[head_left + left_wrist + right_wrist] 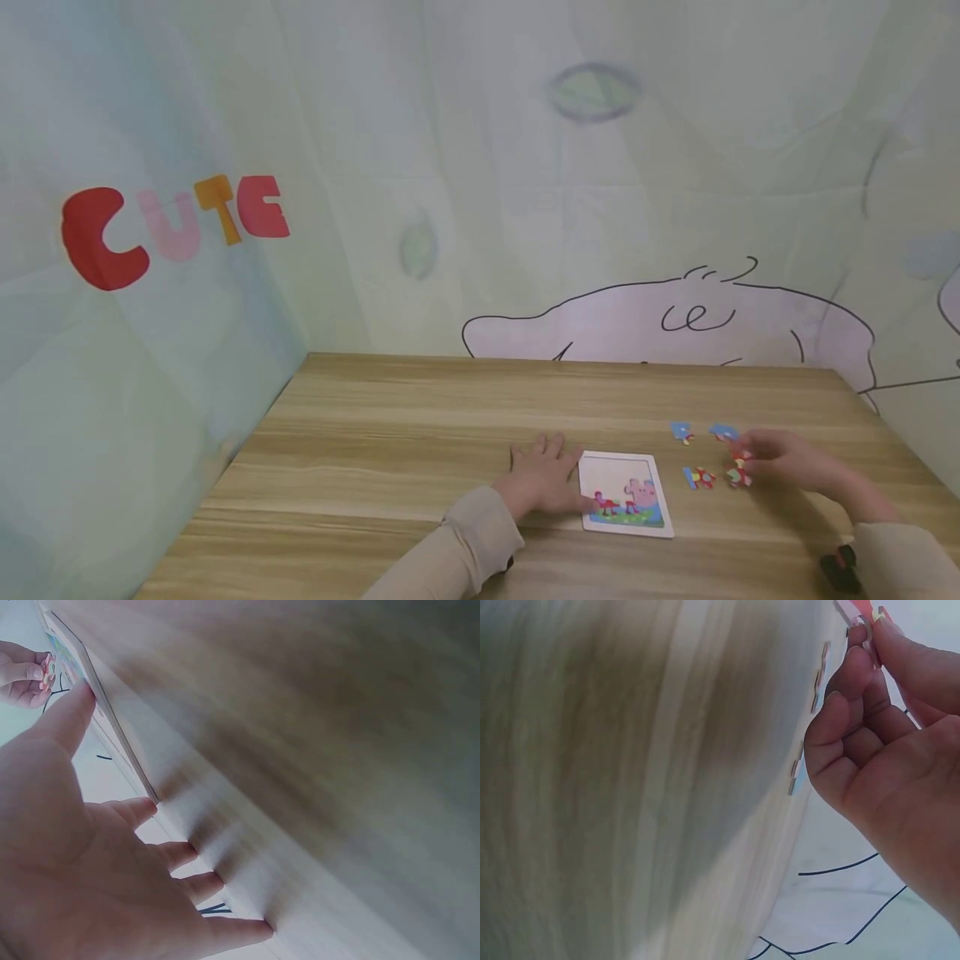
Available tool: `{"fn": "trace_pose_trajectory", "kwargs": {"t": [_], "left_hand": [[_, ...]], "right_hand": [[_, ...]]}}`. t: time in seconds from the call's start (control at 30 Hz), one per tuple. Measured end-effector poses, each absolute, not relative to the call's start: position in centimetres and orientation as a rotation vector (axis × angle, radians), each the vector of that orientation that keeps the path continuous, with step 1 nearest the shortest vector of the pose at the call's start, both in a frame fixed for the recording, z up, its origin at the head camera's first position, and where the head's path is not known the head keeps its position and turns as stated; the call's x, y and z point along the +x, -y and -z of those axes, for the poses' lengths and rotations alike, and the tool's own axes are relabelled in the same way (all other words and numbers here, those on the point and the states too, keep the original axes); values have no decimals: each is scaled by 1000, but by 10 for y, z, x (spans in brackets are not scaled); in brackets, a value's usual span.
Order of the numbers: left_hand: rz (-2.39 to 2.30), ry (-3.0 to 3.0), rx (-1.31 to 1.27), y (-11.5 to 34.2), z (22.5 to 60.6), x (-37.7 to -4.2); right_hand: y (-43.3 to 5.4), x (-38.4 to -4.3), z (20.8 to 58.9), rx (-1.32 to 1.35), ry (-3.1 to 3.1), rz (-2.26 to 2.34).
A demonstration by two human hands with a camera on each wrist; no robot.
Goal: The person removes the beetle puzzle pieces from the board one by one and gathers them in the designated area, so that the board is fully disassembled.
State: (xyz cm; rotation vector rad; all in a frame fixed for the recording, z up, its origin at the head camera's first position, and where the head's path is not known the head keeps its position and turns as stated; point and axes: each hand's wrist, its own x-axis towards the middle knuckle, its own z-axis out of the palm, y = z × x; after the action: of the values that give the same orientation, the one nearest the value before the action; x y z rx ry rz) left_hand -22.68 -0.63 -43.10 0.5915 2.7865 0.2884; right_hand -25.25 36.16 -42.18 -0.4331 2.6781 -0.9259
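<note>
My left hand [543, 479] rests with spread fingers on the table, its thumb on the left edge of a puzzle board [615, 467]. The white-framed board carries a picture along its bottom and right side, with a pink pig's face and red shoes; its upper left is bare. To the board's right, my right hand [795, 460] pinches a red, green and yellow puzzle piece [738, 472] between thumb and fingers. In the right wrist view that puzzle piece [865, 631] is partly cut off by the top edge. The left wrist view shows it lifted off the table.
Three loose puzzle pieces lie near the right hand: a blue one [681, 432], another blue one [723, 432] and a multicoloured one [697, 477]. The wooden table [390, 433] meets a printed cloth backdrop [487, 208] behind. A black device [841, 570] sits at the right wrist.
</note>
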Motion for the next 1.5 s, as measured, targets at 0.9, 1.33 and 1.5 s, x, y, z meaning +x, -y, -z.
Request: {"fn": "trace_pose_trajectory", "kwargs": {"t": [0.9, 1.33, 1.5], "left_hand": [[-285, -2793, 596, 5, 435, -228], [-282, -2792, 586, 6, 432, -226], [-293, -2794, 587, 6, 431, -226]], "right_hand": [[-367, -254, 430, -436, -2693, 855], [-368, -257, 433, -454, -2638, 911], [-370, -258, 433, -500, -2640, 920]]}}
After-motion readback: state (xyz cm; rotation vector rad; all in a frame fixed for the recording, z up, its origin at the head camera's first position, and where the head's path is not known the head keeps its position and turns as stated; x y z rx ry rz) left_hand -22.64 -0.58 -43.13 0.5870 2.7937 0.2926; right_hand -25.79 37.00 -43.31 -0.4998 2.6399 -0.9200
